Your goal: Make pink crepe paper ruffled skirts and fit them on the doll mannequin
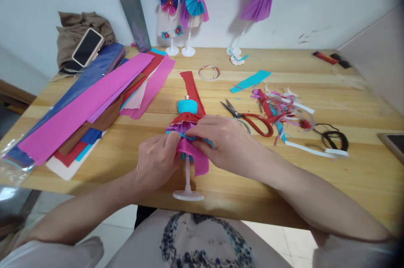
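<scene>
In front of me a miniature dress form stands upright on a pale round-footed stand (188, 195). It wears a crepe paper dress with a blue top (187, 107), a red ruffle (184, 118) and a purple layer beneath. A narrow blue paper strip (186, 135) crosses the dress below the ruffle. My left hand (158, 160) pinches at the strip's left side, fingers closed. From the right, my right hand (227, 144) is closed on the strip too, its fingertips partly hiding it. A magenta paper piece (200, 160) hangs below my fingers.
Red-handled scissors (257, 123) lie right of the dress, near a heap of paper scraps (277, 108) and black cord (335, 139). Crepe sheets (85, 112) are piled left, with a phone (88, 47) behind. A bottle (132, 9) and dressed stands (188, 51) line the wall.
</scene>
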Demonstrator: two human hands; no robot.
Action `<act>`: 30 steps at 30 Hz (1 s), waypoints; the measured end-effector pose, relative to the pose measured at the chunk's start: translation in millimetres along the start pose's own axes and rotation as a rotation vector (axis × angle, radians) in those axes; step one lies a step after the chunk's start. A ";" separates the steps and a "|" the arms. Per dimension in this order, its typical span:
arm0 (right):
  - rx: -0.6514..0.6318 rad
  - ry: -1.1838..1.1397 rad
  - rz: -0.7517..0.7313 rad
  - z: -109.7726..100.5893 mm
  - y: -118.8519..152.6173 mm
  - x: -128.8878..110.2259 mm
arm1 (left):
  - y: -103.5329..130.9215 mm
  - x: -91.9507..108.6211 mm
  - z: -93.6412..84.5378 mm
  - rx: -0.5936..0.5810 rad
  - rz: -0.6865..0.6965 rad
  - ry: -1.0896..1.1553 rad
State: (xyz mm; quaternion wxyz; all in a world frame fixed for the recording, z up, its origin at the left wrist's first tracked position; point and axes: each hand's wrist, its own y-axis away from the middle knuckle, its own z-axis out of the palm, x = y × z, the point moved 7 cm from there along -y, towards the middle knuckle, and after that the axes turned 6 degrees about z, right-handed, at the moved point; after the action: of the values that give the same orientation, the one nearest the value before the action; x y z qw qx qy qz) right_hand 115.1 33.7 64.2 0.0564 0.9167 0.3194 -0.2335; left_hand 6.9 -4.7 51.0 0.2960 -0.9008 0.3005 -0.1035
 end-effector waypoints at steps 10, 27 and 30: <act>-0.042 -0.005 0.018 1.2 -0.2 -1.1 | 0.3 5.7 -6.3 0.063 0.125 -0.062; 0.130 -0.164 -0.120 -26.9 7.7 1.8 | 4.6 6.3 -9.1 0.203 0.186 0.037; 0.160 -0.125 -0.076 -34.5 7.6 10.3 | 5.3 9.2 -11.7 0.222 0.229 0.036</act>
State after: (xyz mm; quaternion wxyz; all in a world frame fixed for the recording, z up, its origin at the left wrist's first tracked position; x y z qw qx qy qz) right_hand 140.3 42.2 89.6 -0.0059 0.8890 0.3304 -0.3171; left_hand 7.5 -19.2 57.3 0.3980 -0.8203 0.3934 -0.1177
